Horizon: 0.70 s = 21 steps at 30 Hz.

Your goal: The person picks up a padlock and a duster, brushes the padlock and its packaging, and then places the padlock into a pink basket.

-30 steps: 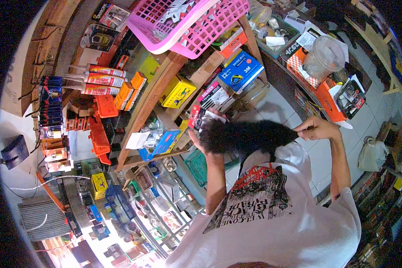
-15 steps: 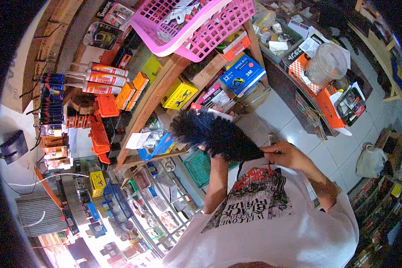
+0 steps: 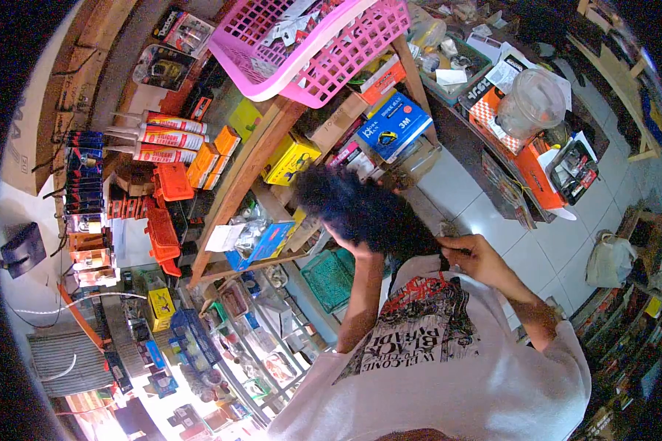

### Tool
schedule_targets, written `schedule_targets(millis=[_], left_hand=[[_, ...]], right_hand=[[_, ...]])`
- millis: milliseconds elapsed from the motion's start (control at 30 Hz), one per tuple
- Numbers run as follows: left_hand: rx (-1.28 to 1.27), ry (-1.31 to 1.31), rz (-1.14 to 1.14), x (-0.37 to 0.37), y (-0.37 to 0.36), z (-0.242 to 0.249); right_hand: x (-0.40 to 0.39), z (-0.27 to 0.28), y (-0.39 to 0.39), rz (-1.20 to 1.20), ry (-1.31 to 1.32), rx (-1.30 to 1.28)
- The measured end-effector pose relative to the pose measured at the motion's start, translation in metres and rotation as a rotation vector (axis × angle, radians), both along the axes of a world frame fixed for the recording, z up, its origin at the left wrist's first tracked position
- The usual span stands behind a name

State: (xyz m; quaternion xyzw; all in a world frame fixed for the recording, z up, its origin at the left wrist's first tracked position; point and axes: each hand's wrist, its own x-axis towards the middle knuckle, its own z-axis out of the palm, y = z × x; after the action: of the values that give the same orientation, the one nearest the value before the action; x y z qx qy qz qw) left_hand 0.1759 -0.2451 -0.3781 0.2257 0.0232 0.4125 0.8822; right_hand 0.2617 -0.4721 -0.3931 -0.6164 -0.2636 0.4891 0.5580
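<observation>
A black, fluffy duster (image 3: 371,217) is held in front of my chest, its bushy end pointing up and left. My right hand (image 3: 472,256) is closed around its narrow end, thumb and fingers pinched together. On the other side, my left hand (image 3: 354,241) is raised behind the bristles, which cover most of its fingers. Whether it grips the duster or something else does not show. The bristles overlap the view of a yellow box (image 3: 290,158) and the shelf behind.
A pink basket (image 3: 309,81) of packaged goods sits on the wooden shelf. Nearby are a blue 3M box (image 3: 396,126), silicone tubes (image 3: 171,138) and orange cases (image 3: 162,231). A clear plastic tub (image 3: 531,103) stands on the right counter. A glass display case (image 3: 272,367) is lower left.
The duster's bushy end has moved slightly right, and its bristles look blurred. More of my left hand shows below it. A red-and-white packet seen just above the bristles is now out of sight.
</observation>
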Motion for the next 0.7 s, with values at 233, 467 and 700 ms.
schedule_targets(millis=[233,467,700], left_hand=[[-0.152,0.084,-0.1,-0.015,0.022,-0.018],[-0.232,0.312,0.007,-0.001,0.007,0.026],[-0.108,0.183,-0.069,0.004,0.01,0.027]], right_hand=[[0.012,0.005,-0.024,0.014,-0.174,0.085],[0.02,0.004,-0.036,-0.061,-0.109,-0.039],[0.011,0.006,-0.034,-0.007,-0.055,-0.02]])
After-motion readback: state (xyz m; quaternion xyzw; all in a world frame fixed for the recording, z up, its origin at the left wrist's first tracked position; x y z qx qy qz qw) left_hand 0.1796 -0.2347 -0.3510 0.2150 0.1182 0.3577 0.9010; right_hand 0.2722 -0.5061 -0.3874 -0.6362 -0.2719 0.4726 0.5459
